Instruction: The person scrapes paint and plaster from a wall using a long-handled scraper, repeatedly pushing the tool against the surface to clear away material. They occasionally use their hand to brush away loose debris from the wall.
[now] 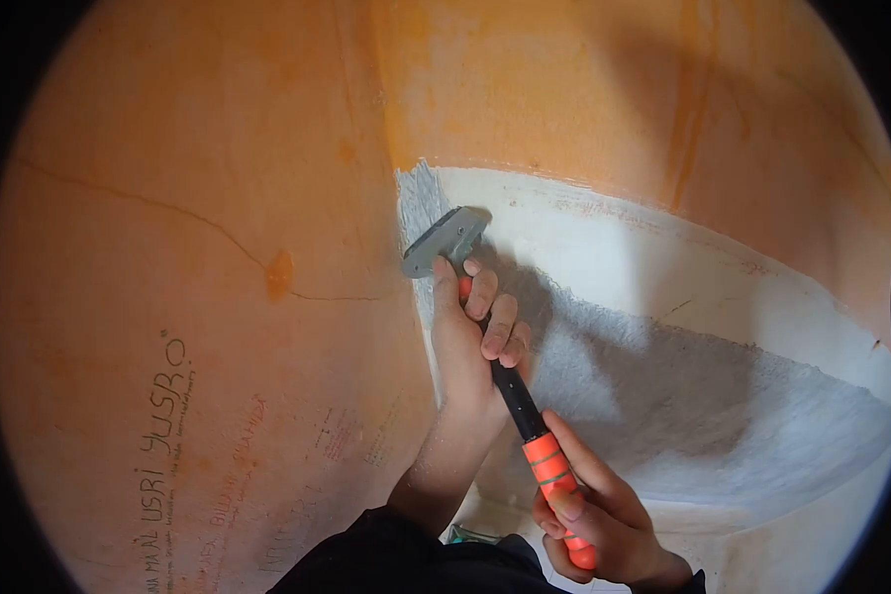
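A long-handled wall scraper (pixel 517 396) slants up and to the left, with a grey metal head, a black shaft and an orange banded grip. My left hand (pixel 475 327) is closed round the shaft just below the head, its thumb stretched along toward the blade. Lower down, my right hand (pixel 599 515) wraps the orange grip near its end. The scraper head (pixel 445 242) lies over a strip of rough, scraped grey surface (pixel 422 198) in the corner between two walls.
On the left stands an orange wall (pixel 168 247) with a crack and handwriting. To the right, a white band (pixel 584 233) borders a bare grey patch (pixel 683 396) below more orange paint. Shadows fall across the right wall. My dark sleeves show at the bottom.
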Demonstrator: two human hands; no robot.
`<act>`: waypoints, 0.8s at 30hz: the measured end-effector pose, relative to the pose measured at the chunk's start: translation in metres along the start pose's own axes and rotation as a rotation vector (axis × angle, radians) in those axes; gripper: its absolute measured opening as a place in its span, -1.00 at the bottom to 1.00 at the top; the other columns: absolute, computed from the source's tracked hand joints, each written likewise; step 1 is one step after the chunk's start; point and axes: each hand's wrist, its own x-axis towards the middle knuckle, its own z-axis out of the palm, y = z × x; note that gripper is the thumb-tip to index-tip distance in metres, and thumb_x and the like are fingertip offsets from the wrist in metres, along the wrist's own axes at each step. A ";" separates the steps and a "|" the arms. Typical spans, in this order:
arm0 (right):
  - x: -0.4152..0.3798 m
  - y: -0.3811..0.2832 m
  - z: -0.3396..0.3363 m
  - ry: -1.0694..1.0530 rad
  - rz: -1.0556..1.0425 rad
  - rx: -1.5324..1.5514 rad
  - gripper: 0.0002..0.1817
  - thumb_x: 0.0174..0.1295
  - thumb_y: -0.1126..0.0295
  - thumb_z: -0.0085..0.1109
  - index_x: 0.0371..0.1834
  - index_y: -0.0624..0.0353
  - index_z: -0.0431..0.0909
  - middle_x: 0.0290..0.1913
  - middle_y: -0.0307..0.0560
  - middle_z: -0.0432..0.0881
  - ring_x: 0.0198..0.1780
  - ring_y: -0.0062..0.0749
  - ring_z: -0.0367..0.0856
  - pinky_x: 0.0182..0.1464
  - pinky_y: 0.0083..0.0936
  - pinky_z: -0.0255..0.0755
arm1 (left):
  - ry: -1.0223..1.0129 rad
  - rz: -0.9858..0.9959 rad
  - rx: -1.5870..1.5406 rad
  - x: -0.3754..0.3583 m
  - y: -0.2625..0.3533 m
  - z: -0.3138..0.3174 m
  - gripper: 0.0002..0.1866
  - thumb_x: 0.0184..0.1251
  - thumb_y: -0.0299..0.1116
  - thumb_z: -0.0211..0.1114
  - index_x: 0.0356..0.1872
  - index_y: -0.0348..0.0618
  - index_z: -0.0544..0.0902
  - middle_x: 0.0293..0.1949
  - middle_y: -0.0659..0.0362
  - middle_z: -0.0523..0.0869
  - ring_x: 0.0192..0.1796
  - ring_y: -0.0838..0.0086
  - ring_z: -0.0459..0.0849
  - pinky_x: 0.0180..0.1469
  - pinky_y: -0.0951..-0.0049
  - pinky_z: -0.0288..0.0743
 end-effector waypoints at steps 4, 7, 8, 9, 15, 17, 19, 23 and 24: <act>-0.001 0.004 -0.005 -0.074 -0.008 0.033 -0.25 0.48 0.36 -0.12 0.61 -0.03 -0.31 -0.36 -0.07 0.33 -0.64 -0.60 0.17 -0.66 -0.65 0.16 | -0.055 -0.056 -0.034 0.003 0.001 -0.003 -0.61 0.63 -0.05 -0.21 -0.20 -0.11 0.46 -0.59 0.40 0.31 -0.82 0.71 0.22 -0.87 0.64 0.26; 0.001 -0.011 0.000 -0.037 0.024 -0.024 -0.25 0.46 0.37 -0.11 0.61 -0.01 -0.27 -0.36 -0.06 0.35 -0.69 -0.61 0.14 -0.65 -0.62 0.18 | -0.060 0.004 -0.072 0.005 0.003 0.000 -0.61 0.63 -0.06 -0.21 -0.20 -0.13 0.46 -0.58 0.38 0.32 -0.81 0.70 0.24 -0.87 0.64 0.27; 0.000 -0.001 -0.004 -0.036 0.026 -0.026 -0.25 0.46 0.37 -0.11 0.61 -0.01 -0.27 -0.36 -0.06 0.35 -0.69 -0.61 0.14 -0.65 -0.62 0.18 | -0.060 0.004 -0.075 0.001 0.001 -0.003 -0.61 0.63 -0.06 -0.21 -0.20 -0.13 0.46 -0.58 0.38 0.32 -0.81 0.70 0.24 -0.87 0.64 0.27; 0.002 0.014 -0.006 -0.018 -0.071 -0.075 -0.26 0.46 0.37 -0.09 0.61 0.01 -0.25 -0.35 -0.06 0.36 -0.66 -0.61 0.17 -0.63 -0.63 0.19 | -0.028 -0.034 -0.029 -0.004 0.000 -0.005 -0.63 0.62 -0.01 -0.19 -0.20 -0.06 0.44 -0.59 0.39 0.28 -0.81 0.70 0.19 -0.87 0.66 0.21; 0.004 -0.007 -0.012 -0.109 -0.049 0.002 -0.24 0.44 0.38 -0.05 0.61 0.03 -0.23 -0.38 -0.08 0.36 -0.59 -0.62 0.20 -0.64 -0.64 0.21 | -0.025 -0.004 -0.026 0.004 0.002 0.005 -0.63 0.62 -0.02 -0.19 -0.20 -0.05 0.43 -0.59 0.40 0.28 -0.80 0.70 0.16 -0.87 0.67 0.18; -0.001 0.002 -0.006 -0.072 -0.041 0.023 -0.24 0.45 0.38 -0.06 0.61 0.03 -0.24 -0.39 -0.08 0.36 -0.66 -0.62 0.15 -0.66 -0.64 0.20 | -0.022 -0.023 -0.034 0.001 0.002 0.001 -0.62 0.63 -0.07 -0.20 -0.20 -0.13 0.46 -0.58 0.39 0.31 -0.81 0.73 0.19 -0.88 0.68 0.19; 0.001 -0.005 -0.007 -0.054 0.014 0.015 -0.25 0.45 0.38 -0.08 0.61 0.02 -0.24 -0.38 -0.06 0.36 -0.78 -0.60 0.06 -0.70 -0.62 0.18 | -0.064 0.003 -0.059 0.010 0.005 0.005 -0.62 0.63 -0.07 -0.20 -0.20 -0.13 0.46 -0.58 0.39 0.31 -0.80 0.73 0.19 -0.88 0.68 0.19; -0.002 -0.024 0.006 -0.060 0.006 0.074 -0.24 0.43 0.35 -0.04 0.61 0.02 -0.22 -0.35 -0.06 0.36 -0.78 -0.58 0.09 -0.69 -0.63 0.17 | -0.015 -0.009 -0.061 0.008 0.007 0.009 -0.63 0.61 -0.01 -0.17 -0.21 -0.06 0.44 -0.59 0.40 0.28 -0.79 0.71 0.17 -0.86 0.66 0.17; 0.000 -0.016 0.002 -0.062 -0.004 0.073 -0.24 0.43 0.35 -0.04 0.61 0.02 -0.22 -0.35 -0.06 0.36 -0.78 -0.58 0.09 -0.69 -0.63 0.17 | 0.020 -0.046 -0.004 0.007 0.009 0.008 -0.65 0.59 0.05 -0.15 -0.22 0.02 0.41 -0.60 0.42 0.25 -0.79 0.70 0.13 -0.86 0.65 0.14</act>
